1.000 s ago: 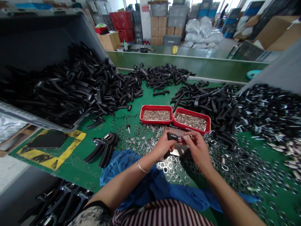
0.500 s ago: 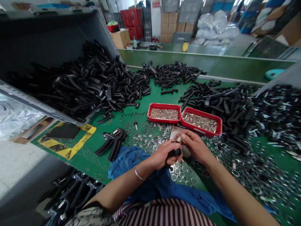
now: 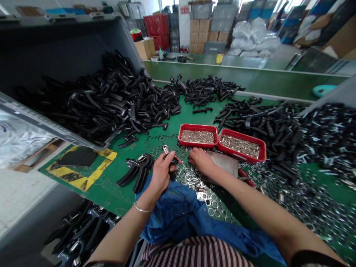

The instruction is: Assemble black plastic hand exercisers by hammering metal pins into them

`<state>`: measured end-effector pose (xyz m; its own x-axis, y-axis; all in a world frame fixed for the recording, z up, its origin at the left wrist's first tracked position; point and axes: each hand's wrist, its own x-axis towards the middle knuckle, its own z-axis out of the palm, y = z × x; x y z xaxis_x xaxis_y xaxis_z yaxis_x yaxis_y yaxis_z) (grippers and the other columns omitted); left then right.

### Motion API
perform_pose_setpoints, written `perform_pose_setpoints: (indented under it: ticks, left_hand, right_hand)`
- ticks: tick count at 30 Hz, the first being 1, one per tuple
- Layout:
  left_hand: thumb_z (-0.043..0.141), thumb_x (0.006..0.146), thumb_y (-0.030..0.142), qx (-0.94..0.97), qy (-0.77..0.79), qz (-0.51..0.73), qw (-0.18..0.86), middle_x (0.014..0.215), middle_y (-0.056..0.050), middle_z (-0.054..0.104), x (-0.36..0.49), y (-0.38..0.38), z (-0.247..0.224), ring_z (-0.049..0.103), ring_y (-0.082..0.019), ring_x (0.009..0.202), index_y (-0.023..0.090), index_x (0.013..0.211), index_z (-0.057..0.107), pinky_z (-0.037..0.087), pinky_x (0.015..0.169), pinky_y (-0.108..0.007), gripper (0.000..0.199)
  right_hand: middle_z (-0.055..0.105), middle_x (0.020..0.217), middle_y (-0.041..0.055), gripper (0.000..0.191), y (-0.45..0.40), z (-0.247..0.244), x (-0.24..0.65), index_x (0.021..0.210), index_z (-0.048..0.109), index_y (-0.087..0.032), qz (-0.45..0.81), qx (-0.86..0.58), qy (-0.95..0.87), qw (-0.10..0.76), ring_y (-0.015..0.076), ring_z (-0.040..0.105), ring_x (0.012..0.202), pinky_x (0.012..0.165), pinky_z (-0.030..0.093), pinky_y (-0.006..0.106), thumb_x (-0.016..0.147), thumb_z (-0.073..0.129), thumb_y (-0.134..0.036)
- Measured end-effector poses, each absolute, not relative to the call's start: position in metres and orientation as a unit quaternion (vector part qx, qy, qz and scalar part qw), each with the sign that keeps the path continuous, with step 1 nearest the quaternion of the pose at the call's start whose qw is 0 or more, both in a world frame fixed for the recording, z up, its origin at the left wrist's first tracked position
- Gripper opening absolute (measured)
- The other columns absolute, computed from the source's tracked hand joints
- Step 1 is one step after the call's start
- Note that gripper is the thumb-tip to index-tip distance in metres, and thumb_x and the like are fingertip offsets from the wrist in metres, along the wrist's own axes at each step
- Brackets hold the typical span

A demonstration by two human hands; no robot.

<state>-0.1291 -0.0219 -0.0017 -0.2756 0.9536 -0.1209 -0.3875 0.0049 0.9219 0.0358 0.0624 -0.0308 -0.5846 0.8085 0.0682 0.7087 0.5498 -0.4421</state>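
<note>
My left hand (image 3: pixel 161 171) is closed around a black plastic handle (image 3: pixel 172 161), most of it hidden by the fingers. A metal coil spring (image 3: pixel 166 149) sticks up from the top of that handle, beside my thumb. Over the scattered metal rings (image 3: pixel 189 177), my right hand (image 3: pixel 200 161) has its fingers bent down and bunched together; whatever lies under the fingertips is hidden. A flat metal plate (image 3: pixel 226 163) lies below my right wrist. Left of my left hand, a pair of black handles joined with a spring (image 3: pixel 137 171) rests on the green table.
Two red trays of small metal pins (image 3: pixel 198 136) (image 3: pixel 241 145) stand beyond my hands. A grey crate (image 3: pixel 130 48) spills black handles (image 3: pixel 133 100) at left. Red-handled pliers (image 3: pixel 247 178) lie by the plate. Blue cloth (image 3: pixel 183 211) covers the near edge. A phone (image 3: pixel 78 157) lies at left.
My hands have come apart. The left one moved left with the black handle and spring; the right one left the spring and reached down to the rings near the red tray.
</note>
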Motion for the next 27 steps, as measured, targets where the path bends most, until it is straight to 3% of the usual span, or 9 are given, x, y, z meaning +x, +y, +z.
perform_pose_setpoints:
  ticks: [3,6,10,14,21,27]
  left_hand:
    - [0.061,0.09,0.043,0.383,0.488,0.621,0.479,0.08,-0.003,0.069,-0.103,-0.008,-0.003,0.055,-0.009,0.061,0.017,0.09,0.06,0.038,0.054,-0.02,0.026]
    - [0.052,0.097,0.04,0.492,0.484,0.579,0.434,0.095,-0.006,0.07,-0.079,0.003,0.0,0.062,-0.015,0.088,0.017,0.096,0.064,0.047,0.079,-0.027,0.025]
    - [0.047,0.099,0.034,0.591,0.461,0.547,0.372,0.1,-0.007,0.065,-0.046,0.009,0.0,0.059,-0.017,0.097,0.017,0.1,0.061,0.043,0.092,-0.032,0.021]
    - [0.044,0.1,0.033,0.654,0.456,0.505,0.331,0.102,-0.009,0.059,-0.017,0.007,-0.008,0.054,-0.019,0.099,0.017,0.102,0.055,0.042,0.093,-0.034,0.019]
    - [0.042,0.101,0.037,0.67,0.483,0.46,0.326,0.102,-0.009,0.057,-0.002,-0.001,-0.01,0.054,-0.02,0.098,0.018,0.102,0.053,0.042,0.092,-0.035,0.022]
    - [0.043,0.1,0.038,0.655,0.468,0.462,0.372,0.1,-0.007,0.058,0.001,-0.006,-0.004,0.055,-0.02,0.096,0.018,0.101,0.054,0.042,0.09,-0.034,0.022]
  right_hand:
    - [0.065,0.098,0.0116,0.007,0.061,-0.028,0.067,0.088,0.06,-0.016,0.192,-0.47,-0.843,0.179,0.0236,0.058,0.094,0.087,0.046,0.037,0.092,0.054,-0.017]
    - [0.066,0.099,0.0094,0.013,0.053,-0.024,0.103,0.1,0.058,-0.017,0.226,-0.509,-0.791,0.253,0.0208,0.061,0.09,0.082,0.05,0.037,0.097,0.048,-0.026]
    - [0.069,0.095,0.0056,0.028,0.028,-0.019,0.13,0.108,0.06,-0.018,0.559,-0.476,-0.523,0.433,0.0151,0.066,0.076,0.074,0.055,0.033,0.093,0.058,-0.041]
    - [0.066,0.074,0.0,0.029,0.004,-0.017,0.132,0.096,0.065,-0.017,0.719,-0.401,-0.313,0.474,0.0099,0.061,0.064,0.063,0.054,0.023,0.082,0.074,-0.041]
    - [0.066,0.074,-0.0022,0.028,-0.01,-0.022,0.147,0.091,0.057,-0.019,0.738,-0.361,-0.337,0.459,0.0089,0.062,0.062,0.064,0.052,0.023,0.083,0.074,-0.039]
    - [0.064,0.075,-0.0039,0.026,-0.02,-0.019,0.159,0.094,0.054,-0.022,0.522,-0.466,-0.557,0.448,0.0138,0.065,0.066,0.065,0.05,0.028,0.082,0.074,-0.034]
